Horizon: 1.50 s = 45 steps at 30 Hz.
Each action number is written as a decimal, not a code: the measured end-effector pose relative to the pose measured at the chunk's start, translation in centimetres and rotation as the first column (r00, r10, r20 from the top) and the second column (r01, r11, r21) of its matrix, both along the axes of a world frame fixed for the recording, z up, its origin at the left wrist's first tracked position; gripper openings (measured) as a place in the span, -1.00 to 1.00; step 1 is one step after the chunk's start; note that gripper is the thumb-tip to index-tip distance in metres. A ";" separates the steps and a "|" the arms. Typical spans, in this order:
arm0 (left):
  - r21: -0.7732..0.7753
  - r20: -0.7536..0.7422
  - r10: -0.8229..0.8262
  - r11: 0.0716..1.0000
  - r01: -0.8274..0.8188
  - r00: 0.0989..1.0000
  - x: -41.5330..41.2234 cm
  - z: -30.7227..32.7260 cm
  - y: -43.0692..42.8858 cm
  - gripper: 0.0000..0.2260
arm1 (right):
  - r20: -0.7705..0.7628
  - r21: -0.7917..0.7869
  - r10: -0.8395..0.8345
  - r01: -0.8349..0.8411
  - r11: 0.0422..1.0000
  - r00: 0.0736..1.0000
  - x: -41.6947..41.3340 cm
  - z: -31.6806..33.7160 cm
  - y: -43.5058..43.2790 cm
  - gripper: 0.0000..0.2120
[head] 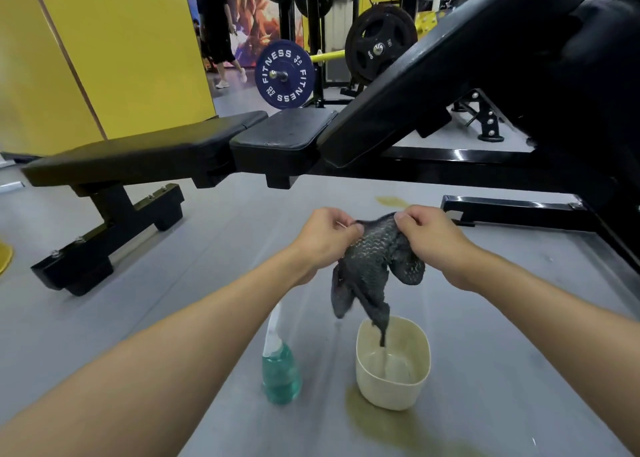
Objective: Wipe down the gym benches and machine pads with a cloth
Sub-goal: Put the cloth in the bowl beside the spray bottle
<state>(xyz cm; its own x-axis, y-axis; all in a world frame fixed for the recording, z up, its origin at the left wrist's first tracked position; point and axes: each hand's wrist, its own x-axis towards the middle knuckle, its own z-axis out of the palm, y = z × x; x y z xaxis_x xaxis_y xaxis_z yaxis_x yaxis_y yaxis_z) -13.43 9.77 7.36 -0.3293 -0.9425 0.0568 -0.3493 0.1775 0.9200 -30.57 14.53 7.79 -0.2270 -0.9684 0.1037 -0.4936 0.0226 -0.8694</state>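
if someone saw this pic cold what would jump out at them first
Front and centre, the left hand and right hand pinch the top edge of a dark cloth, whose tail hangs into a cream tub on the floor. A spray bottle of green liquid stands beside the tub on its left. Behind them stretch black bench pads, with a blue FITNESS weight plate further back.

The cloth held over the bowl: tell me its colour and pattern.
Dark grey, almost black cloth, with a wavy scale-like weave; seen in the head view.

Head cam, wide-angle, faces fwd & down; cloth (375, 259) close, bench (138, 151) beyond; edges prob. warped.
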 end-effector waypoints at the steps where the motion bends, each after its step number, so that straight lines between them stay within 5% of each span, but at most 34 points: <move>1: -0.037 -0.011 0.010 0.999 -0.010 1.000 -0.2 0.2 0.0 -0.89 | 0.029 0.022 0.032 -0.033 0.999 0.999 -0.4 0.1 0.2 -0.77; 4: -0.135 0.021 -0.049 0.990 0.051 0.999 -0.8 1.0 0.2 -0.90 | 0.077 0.155 0.191 -0.201 0.967 0.979 -1.3 0.4 0.6 -0.76; 6: -0.206 0.062 -0.072 0.975 0.083 0.995 -1.3 1.5 0.4 -0.90 | -0.042 0.109 0.242 -0.236 0.965 0.969 -1.0 0.5 0.6 -0.77; 11: -0.300 0.029 0.070 0.952 -0.059 0.997 -1.2 1.8 -0.4 -0.89 | -0.081 0.000 0.142 -0.143 0.990 0.987 -0.3 0.9 0.4 -0.69; 16: -0.310 0.019 0.158 0.940 -0.144 0.987 -0.8 2.6 -0.4 -0.87 | -0.191 0.307 0.325 -0.258 0.916 0.926 -0.1 -0.4 1.0 -0.88; 20: -0.304 0.065 0.217 0.934 -0.188 0.974 0.2 2.8 -0.3 -0.87 | -0.166 0.338 0.278 -0.210 0.917 0.946 -0.4 -0.3 1.2 -0.88; 23: -0.251 0.179 0.180 0.959 -0.132 0.967 0.6 2.1 -0.1 -0.88 | -0.019 0.361 0.138 -0.122 0.924 0.990 -0.1 0.4 1.1 -0.93; 25: -0.190 0.210 0.117 0.979 -0.077 0.971 0.4 1.6 0.5 -0.85 | 0.208 0.372 -0.020 -0.060 0.926 0.978 0.8 1.1 0.9 -0.88; 29: -0.077 0.202 -0.062 0.994 0.079 0.977 -0.8 1.2 1.8 -0.82 | 0.639 0.404 -0.182 -0.124 0.906 0.747 1.8 2.8 0.6 -0.79; 33: -0.065 0.320 -0.211 0.968 0.244 0.923 -1.5 0.4 2.4 -0.53 | 0.741 0.450 -0.197 -0.256 0.856 0.642 0.8 3.5 0.6 -0.67; 36: -0.180 0.394 -0.175 0.948 0.263 0.902 -2.3 -1.4 2.1 -0.67 | 0.596 0.537 -0.150 -0.252 0.805 0.789 0.2 3.0 0.8 -0.58; 39: -0.219 0.327 -0.155 0.947 0.234 0.932 -2.9 -2.9 2.2 -0.81 | 0.278 0.572 -0.025 -0.144 0.808 0.960 -0.4 1.6 1.3 -0.56; 42: -0.159 0.178 -0.145 0.972 0.173 0.973 -3.2 -3.9 2.1 -0.76 | 0.028 0.582 0.105 -0.101 0.807 0.994 -1.5 -0.2 1.6 -0.62; 45: -0.021 0.062 -0.182 0.983 0.184 0.981 -3.6 -4.5 2.1 -0.75 | -0.038 0.603 0.120 -0.073 0.794 0.992 -2.3 -1.7 1.3 -0.80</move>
